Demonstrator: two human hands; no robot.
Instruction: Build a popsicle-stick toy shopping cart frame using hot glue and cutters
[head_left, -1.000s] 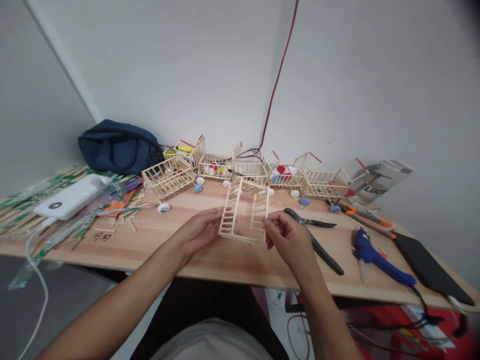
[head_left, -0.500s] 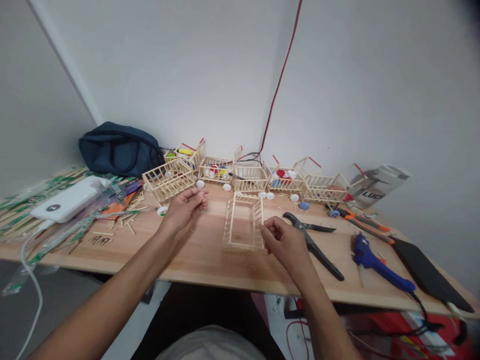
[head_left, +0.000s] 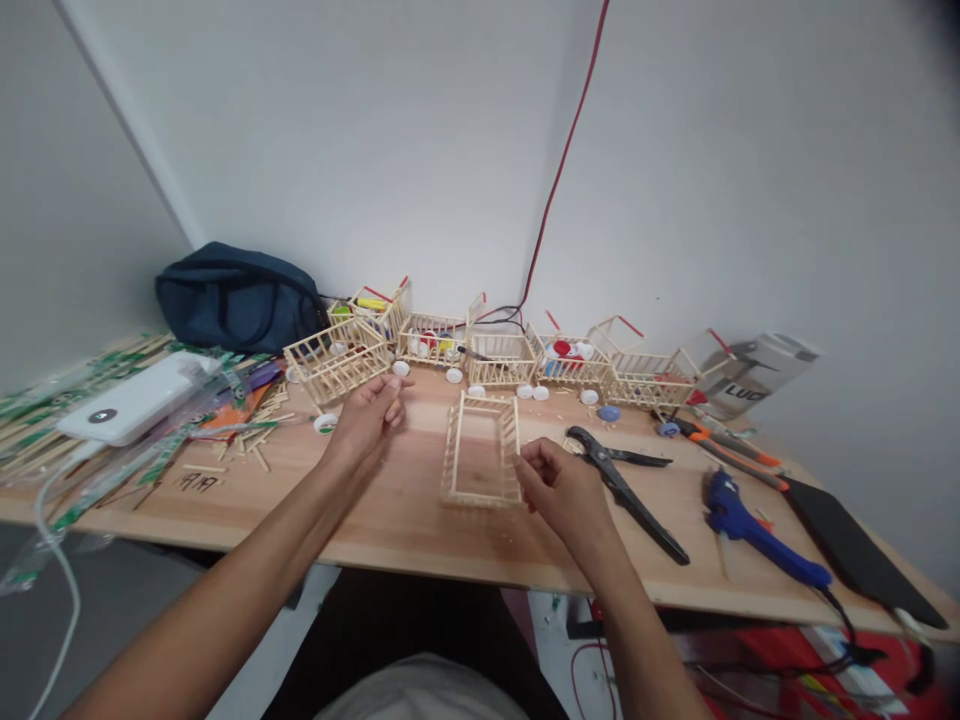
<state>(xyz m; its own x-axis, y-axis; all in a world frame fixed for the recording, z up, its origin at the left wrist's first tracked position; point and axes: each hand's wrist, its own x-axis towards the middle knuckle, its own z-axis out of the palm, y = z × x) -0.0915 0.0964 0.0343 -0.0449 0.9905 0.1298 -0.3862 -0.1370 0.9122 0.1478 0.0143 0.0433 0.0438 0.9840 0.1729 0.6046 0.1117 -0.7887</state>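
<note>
A small open frame of wooden sticks (head_left: 481,451) rests flat on the wooden table (head_left: 420,520) in front of me. My right hand (head_left: 556,487) is curled at the frame's near right corner, fingertips pinching its right rail. My left hand (head_left: 367,411) hovers left of the frame, apart from it, fingers loosely curled with nothing seen in them, close to a stick cart (head_left: 337,358) and a white bottle cap (head_left: 325,422).
A row of stick carts with bottle-cap wheels (head_left: 570,362) lines the wall. Black shears (head_left: 626,487), orange pliers (head_left: 724,440) and a blue glue gun (head_left: 754,520) lie to the right. A dark bag (head_left: 236,295), a white power bank (head_left: 131,402) and loose sticks (head_left: 247,430) crowd the left.
The stick frame went from held up in both hands to lying on the table. My left hand let go and moved left toward the carts; my right stayed at the frame's corner.
</note>
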